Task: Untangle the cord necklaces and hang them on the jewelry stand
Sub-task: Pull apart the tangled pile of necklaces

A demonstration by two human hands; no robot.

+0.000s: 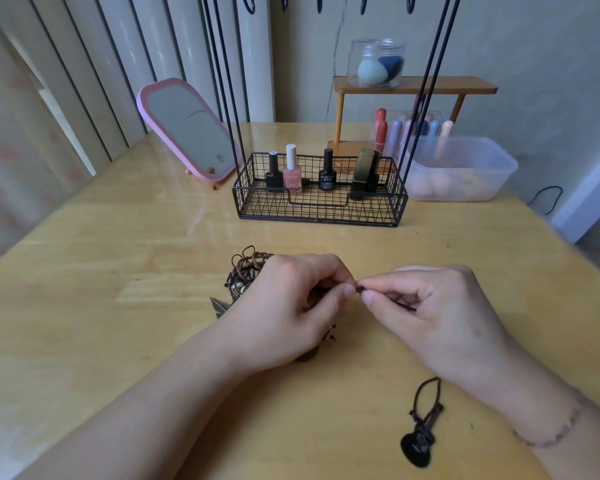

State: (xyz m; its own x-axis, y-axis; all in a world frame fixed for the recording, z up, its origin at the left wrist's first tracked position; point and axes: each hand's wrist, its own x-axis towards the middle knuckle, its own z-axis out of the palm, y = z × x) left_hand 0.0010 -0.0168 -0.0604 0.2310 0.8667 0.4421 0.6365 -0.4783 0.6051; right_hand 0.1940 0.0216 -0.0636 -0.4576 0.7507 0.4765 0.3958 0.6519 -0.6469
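Note:
Above the wooden table, my left hand (293,306) and my right hand (440,313) meet fingertip to fingertip, both pinching a dark brown cord (360,290) at a small knot. That cord runs under my right hand to a black oval pendant (417,446) lying near the front edge. A tangled heap of brown cord necklaces (248,271) with beads lies just left of my left hand, partly hidden by it. The black wire jewelry stand (321,202) rises behind, with its hooks at the top edge of the view.
Several nail polish bottles (293,169) stand in the stand's basket. A pink mirror (187,129) leans at the back left. At the back right sit a clear plastic tub (465,168) and a small wooden shelf (413,86) bearing a jar.

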